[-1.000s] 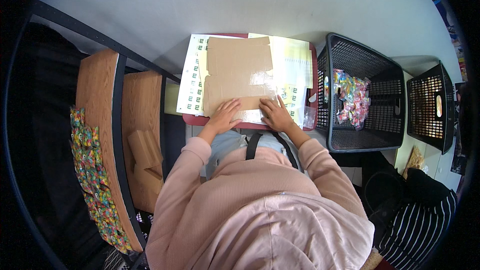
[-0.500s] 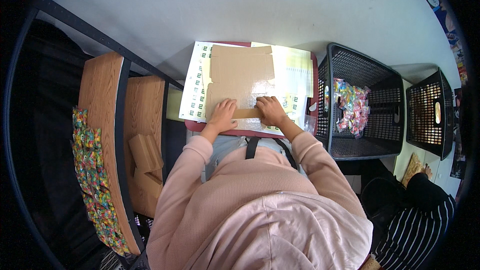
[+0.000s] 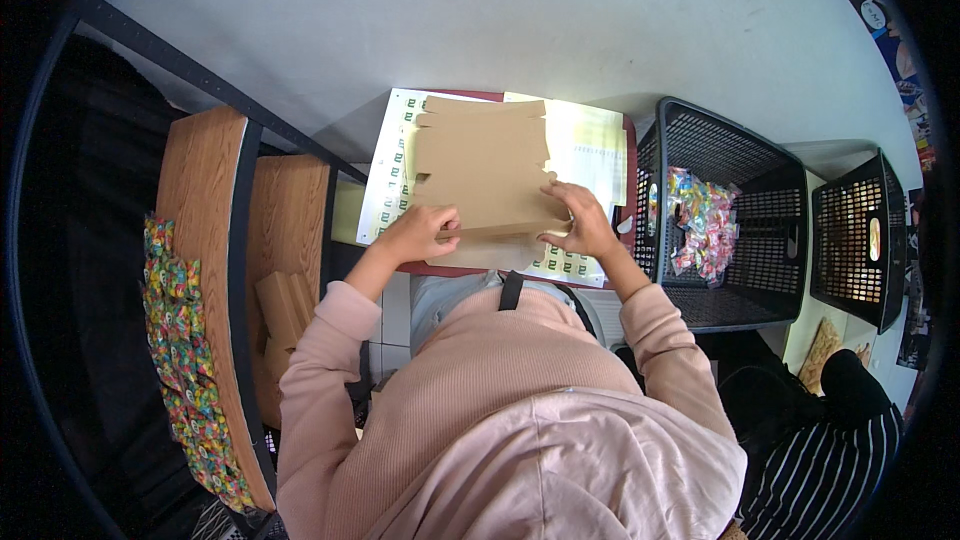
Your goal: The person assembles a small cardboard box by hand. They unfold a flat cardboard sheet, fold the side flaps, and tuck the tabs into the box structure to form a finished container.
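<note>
A flat brown cardboard box blank [image 3: 485, 160] lies in front of me with its near edge raised off the papers beneath. My left hand [image 3: 422, 230] is closed on its near left corner, fingers curled at the folded edge. At the near right corner, my right hand [image 3: 582, 225] has its thumb and fingers spread apart. Those fingertips touch or nearly touch the side flap. Under the cardboard are white and yellowish printed sheets [image 3: 590, 145] on a dark red tabletop [image 3: 628, 190].
To the right, a black plastic crate [image 3: 765, 285] holds colourful small packets [image 3: 705, 225]; a smaller black crate [image 3: 860, 270] stands beyond. Wooden shelves [image 3: 200, 170] on the left carry green packets [image 3: 185, 340] and folded cardboard [image 3: 280, 310]. A person in striped clothing [image 3: 830, 470] is at lower right.
The cardboard's near edge has been lifted and folded up from lying flat. My right hand has moved outward to the right and opened; my left hand has shifted left and curled.
</note>
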The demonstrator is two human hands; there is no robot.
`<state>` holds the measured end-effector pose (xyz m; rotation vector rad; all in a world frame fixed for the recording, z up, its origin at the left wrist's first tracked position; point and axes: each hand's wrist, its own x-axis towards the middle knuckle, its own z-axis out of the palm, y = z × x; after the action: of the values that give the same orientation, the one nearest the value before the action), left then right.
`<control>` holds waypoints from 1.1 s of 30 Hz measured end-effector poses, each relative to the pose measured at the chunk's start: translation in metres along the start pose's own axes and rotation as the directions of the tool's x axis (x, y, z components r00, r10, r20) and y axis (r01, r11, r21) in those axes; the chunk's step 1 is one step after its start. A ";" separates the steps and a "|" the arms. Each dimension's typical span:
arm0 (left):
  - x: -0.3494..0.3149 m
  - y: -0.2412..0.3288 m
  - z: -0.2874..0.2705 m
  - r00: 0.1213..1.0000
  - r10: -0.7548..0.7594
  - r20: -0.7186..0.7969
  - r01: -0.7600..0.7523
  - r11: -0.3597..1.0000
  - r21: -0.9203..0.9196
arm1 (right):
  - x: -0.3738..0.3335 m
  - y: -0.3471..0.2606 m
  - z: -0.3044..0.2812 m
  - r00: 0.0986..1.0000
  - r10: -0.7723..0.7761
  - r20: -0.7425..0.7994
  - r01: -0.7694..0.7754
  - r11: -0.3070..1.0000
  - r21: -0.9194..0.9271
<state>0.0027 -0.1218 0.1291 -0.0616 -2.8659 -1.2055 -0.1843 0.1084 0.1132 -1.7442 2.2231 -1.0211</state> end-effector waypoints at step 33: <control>-0.034 -0.084 0.056 0.974 0.203 0.104 -0.213 0.971 0.104 | -0.052 0.061 0.049 0.960 -0.053 0.273 0.018 0.991 0.130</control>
<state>0.0315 -0.1416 0.0288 -0.4147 -2.9089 -1.0242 -0.1928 0.1407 0.0261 -1.7561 1.9217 -0.8439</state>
